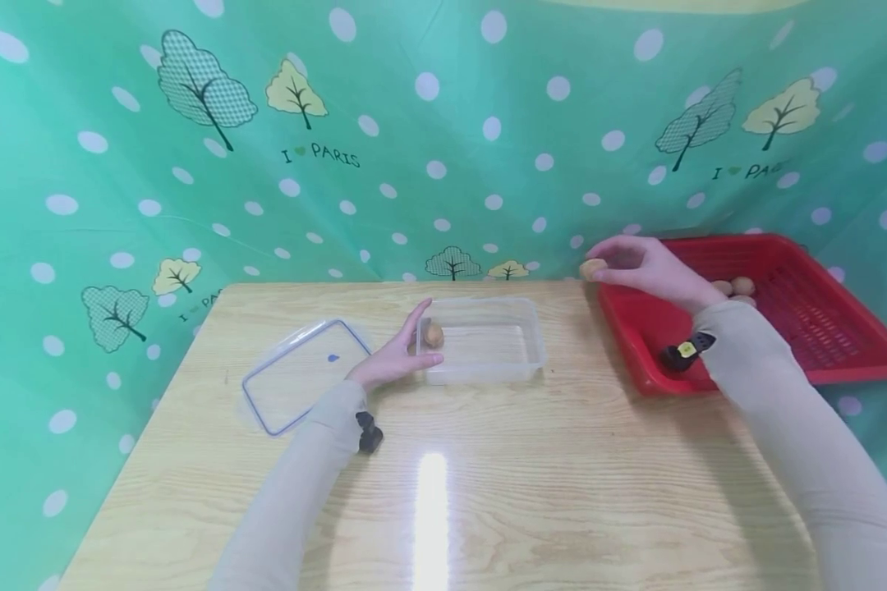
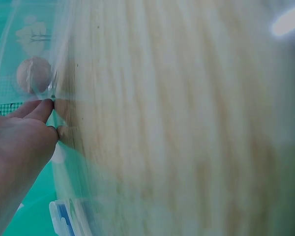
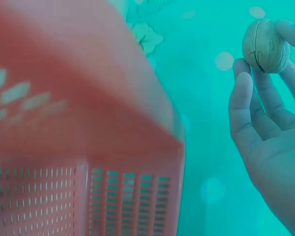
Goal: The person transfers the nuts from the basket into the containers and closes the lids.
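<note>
My right hand pinches a walnut between thumb and fingertips, held up just past the left rim of the red basket. In the head view, my left hand grips the left end of a clear plastic container, thumb toward the front and fingers toward the back. One walnut sits inside the container beside that hand. It shows through the clear wall in the left wrist view, close above the fingertips. Several more walnuts lie in the basket, partly behind my right forearm.
A clear lid with a blue seal lies on the wooden table, left of the container. Green dotted cloth hangs behind the table. The red basket stands at the right, its side reaching the table's right edge.
</note>
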`<state>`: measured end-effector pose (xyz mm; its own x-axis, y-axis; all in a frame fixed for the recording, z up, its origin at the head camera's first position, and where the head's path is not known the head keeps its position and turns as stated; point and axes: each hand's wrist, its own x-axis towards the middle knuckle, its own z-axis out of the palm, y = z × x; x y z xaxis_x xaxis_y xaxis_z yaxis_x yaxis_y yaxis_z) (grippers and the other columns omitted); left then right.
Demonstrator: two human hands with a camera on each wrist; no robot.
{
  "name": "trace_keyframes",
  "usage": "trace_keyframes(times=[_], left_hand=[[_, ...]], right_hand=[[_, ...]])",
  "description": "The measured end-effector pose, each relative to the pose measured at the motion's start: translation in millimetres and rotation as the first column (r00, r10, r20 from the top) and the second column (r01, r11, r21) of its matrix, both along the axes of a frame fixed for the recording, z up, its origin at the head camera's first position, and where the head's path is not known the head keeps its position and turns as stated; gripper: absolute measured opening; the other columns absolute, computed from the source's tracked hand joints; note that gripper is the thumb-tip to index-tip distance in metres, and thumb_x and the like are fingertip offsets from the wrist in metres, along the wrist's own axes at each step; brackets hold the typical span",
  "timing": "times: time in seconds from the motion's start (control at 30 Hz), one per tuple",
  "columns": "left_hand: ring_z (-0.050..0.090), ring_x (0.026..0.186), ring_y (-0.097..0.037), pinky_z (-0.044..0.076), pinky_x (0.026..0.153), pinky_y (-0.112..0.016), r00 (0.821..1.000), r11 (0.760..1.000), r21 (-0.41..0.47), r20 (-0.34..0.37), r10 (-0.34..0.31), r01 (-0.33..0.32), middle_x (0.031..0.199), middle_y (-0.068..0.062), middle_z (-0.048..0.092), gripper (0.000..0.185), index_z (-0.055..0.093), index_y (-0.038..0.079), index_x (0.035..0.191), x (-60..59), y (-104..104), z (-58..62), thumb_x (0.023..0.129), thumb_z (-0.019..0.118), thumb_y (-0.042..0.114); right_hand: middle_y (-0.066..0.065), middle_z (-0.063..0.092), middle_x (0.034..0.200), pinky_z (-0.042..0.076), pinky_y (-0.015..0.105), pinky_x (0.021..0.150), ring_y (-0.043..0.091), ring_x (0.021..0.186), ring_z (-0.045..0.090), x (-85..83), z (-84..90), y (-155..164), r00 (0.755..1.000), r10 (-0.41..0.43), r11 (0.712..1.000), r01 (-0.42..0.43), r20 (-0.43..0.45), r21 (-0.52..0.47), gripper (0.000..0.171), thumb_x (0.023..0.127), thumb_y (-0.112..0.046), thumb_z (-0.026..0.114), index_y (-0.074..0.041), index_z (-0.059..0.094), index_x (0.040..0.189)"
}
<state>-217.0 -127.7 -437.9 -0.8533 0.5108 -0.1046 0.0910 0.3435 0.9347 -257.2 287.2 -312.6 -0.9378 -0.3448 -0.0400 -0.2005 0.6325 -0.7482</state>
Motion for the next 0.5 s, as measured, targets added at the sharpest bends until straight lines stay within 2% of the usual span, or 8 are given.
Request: trace_keyframes(times=[0.17,0.23,0.5], left_hand=[[-0.001,0.143,-0.042,0.007,0.109,-0.065,1.000,1.000,0.002,0.011,-0.011,0.011,0.159,-0.013,-0.013,0.099,-0.003,0.025,0.156,9.7,3,19.7,0.089,0.069,0.014],[0.000,0.143,-0.042,0.007,0.109,-0.066,1.000,1.000,0.003,0.007,-0.010,0.010,0.159,-0.014,-0.013,0.099,-0.002,0.024,0.156,11.8,3,23.4,0.089,0.069,0.014],[-0.001,0.143,-0.040,0.006,0.110,-0.064,1.000,1.000,0.003,0.014,-0.006,0.006,0.159,-0.012,-0.013,0.100,-0.002,0.026,0.156,12.4,4,25.3,0.089,0.071,0.018]], right_hand=[[0.003,0.060,0.121,0.046,0.032,0.093,0.018,0.112,0.052,0.5,-4.1,-16,0.998,0.058,0.998,-0.058,0.005,-0.032,0.043,0.088,-0.031,0.072,-0.013,0.061,0.126],[0.004,0.061,0.120,0.047,0.031,0.091,0.019,0.111,0.054,0.4,-6.0,-23,0.996,0.086,0.995,-0.086,0.010,-0.046,0.042,0.088,-0.028,0.072,-0.012,0.061,0.125],[0.008,0.062,0.120,0.046,0.047,0.095,0.026,0.108,0.058,-0.8,-12.8,-54,0.979,0.203,0.975,-0.200,0.027,-0.092,0.038,0.088,-0.021,0.072,-0.008,0.061,0.122]])
